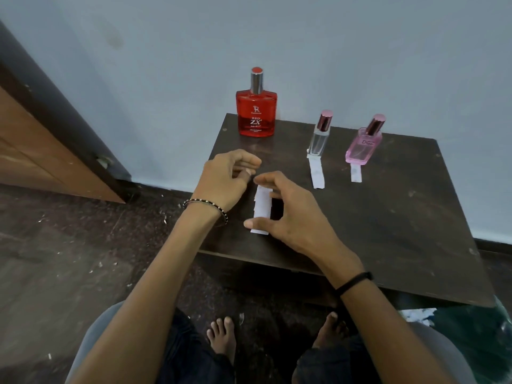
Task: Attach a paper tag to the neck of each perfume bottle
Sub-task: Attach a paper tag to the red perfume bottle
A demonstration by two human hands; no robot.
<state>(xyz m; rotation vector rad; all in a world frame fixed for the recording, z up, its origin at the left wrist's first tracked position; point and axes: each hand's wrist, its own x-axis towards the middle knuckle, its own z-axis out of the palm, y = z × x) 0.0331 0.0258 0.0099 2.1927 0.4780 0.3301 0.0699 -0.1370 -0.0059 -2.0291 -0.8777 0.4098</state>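
- Bare feet (221, 336) on the dark speckled floor (69, 259) are seen nearest, below the dark wooden bench (388, 217).
- Above the bench's near edge, a white paper tag strip (261, 209) is held by the right hand (288, 214); its top is pinched by the forefinger and its lower end is met by the thumb.
- The strip's long axis is seen running away from the person, toward the wall.
- The left hand (227, 178) is loosely curled, fingertips close to the strip's far end; contact cannot be told.
- A red square glass perfume bottle (256, 112) is stood upright at the far-left corner.
- A clear slim bottle (318, 139) and a pink bottle (363, 145) are stood to its right, each with a white paper tag (317, 173) (356, 173) laid flat pointing toward the person.
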